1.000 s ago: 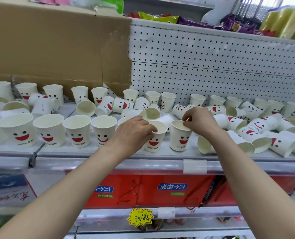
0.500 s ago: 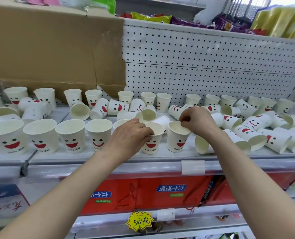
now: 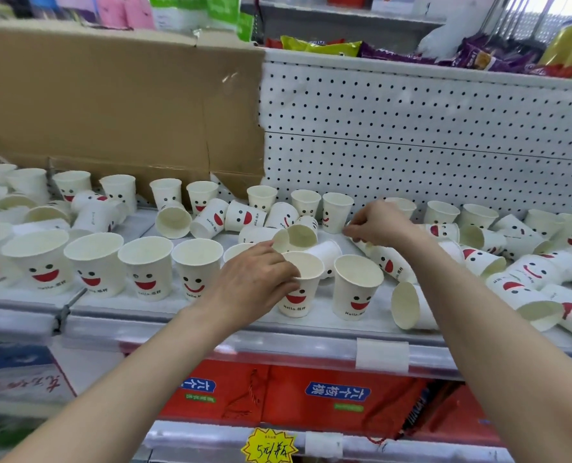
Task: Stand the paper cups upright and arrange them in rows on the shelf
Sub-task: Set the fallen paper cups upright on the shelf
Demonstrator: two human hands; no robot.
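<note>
These thin paper cups would weigh almost nothing, crush under a hard squeeze and topple at a nudge, so a light hold at the stiffer rolled rim seemed best. The left hand (image 3: 254, 282) did just that: palm down, fingers curled over the rim of an upright smiley paper cup (image 3: 298, 297) near the front edge of the shelf (image 3: 117, 315), at 3 o'clock from the standing front row (image 3: 144, 265). At 1 o'clock from it the right hand (image 3: 378, 225) reached deeper, fingertips bunched above a tipped cup (image 3: 390, 265); whether they pinched anything could not be told.
</note>
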